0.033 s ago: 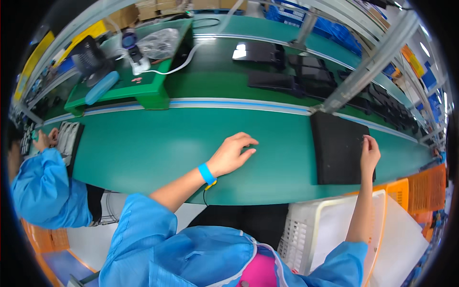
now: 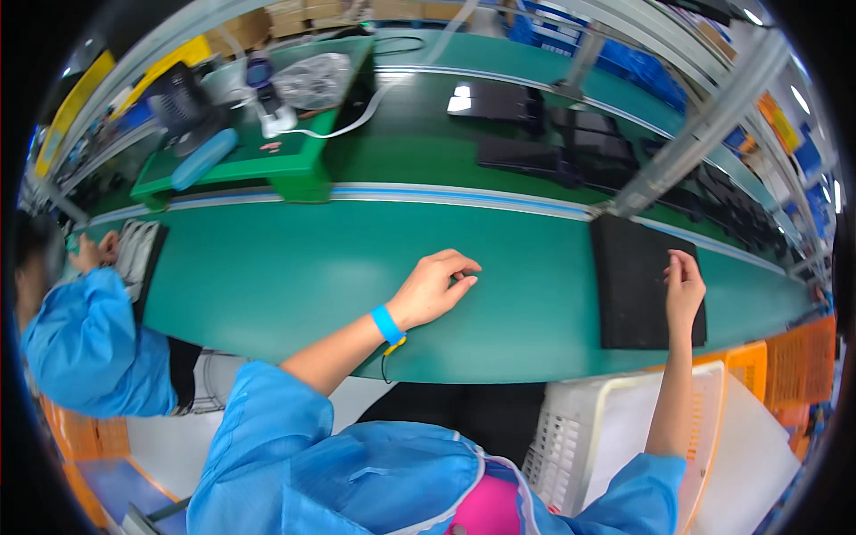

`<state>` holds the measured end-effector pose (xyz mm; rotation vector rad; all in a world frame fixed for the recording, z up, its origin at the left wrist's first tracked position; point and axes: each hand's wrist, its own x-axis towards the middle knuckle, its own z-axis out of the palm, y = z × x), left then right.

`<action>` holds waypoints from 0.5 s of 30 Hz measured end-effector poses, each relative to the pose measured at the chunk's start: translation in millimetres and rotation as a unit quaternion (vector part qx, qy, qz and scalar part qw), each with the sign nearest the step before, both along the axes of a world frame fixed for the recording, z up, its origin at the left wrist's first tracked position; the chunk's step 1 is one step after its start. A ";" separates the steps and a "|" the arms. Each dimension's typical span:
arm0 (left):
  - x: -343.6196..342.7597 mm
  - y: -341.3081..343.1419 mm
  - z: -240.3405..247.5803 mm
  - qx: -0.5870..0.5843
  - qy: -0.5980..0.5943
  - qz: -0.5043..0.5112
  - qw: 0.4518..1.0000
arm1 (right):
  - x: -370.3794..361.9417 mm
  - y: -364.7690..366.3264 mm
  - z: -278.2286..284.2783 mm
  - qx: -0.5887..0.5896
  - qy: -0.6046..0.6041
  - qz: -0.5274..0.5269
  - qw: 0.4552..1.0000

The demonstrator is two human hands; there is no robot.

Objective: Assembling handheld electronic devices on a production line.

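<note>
My left hand (image 2: 434, 290) rests over the green work surface (image 2: 267, 276), fingers loosely bent and apart, with nothing in it. Around that wrist is a blue band (image 2: 387, 325) with a yellow clip and a thin dark cord. On the right, my right hand (image 2: 684, 290) is raised over a flat black pad (image 2: 637, 294). Its fingers are gently curled, the thumb stands a little off from them, and I see nothing held. Whether this hand touches the pad I cannot tell.
Dark flat-screen devices (image 2: 526, 153) lie on the belt behind a metal rail. A green stand (image 2: 303, 174) carries cables and a blue pouch (image 2: 203, 159). Beside me are a white crate (image 2: 562, 437) and orange crates (image 2: 801, 357). A co-worker's sleeve (image 2: 76, 348) is at left; a metal post (image 2: 687, 138) rises at right.
My right hand has shifted slightly left over the black pad. The whole view has turned a little; my left hand stays in place.
</note>
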<state>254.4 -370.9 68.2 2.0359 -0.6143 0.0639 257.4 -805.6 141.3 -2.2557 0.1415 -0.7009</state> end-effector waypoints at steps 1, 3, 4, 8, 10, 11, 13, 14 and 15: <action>-2.5 9.4 -2.7 -0.023 0.019 0.009 1.000 | -3.7 51.2 10.5 0.007 0.032 0.049 0.998; -4.0 19.6 -9.1 -0.040 -0.034 0.007 0.999 | -8.3 126.9 6.5 -0.084 0.020 0.185 0.979; -0.6 21.8 -17.1 -0.025 -0.071 -0.033 0.997 | -12.4 159.8 6.6 -0.128 0.031 0.247 0.960; 1.8 13.7 -20.8 -0.024 -0.073 -0.046 0.996 | -20.0 235.7 -26.3 -0.182 0.008 0.421 0.889; 0.2 15.4 -23.6 -0.046 -0.079 -0.057 0.994 | -27.4 242.3 -41.6 -0.205 0.028 0.429 0.879; -2.7 14.5 -25.5 -0.040 -0.071 -0.055 0.995 | -28.2 242.4 -48.8 -0.233 0.059 0.422 0.874; -7.5 13.6 -20.7 -0.037 -0.041 -0.058 0.997 | -25.0 235.6 -46.1 -0.242 0.082 0.430 0.866; -11.3 14.7 -17.4 -0.040 -0.018 -0.058 0.997 | -21.7 232.9 -42.3 -0.256 0.114 0.432 0.857; -12.6 14.6 -19.9 -0.027 -0.030 -0.060 0.997 | -17.9 231.6 -38.8 -0.253 0.109 0.437 0.856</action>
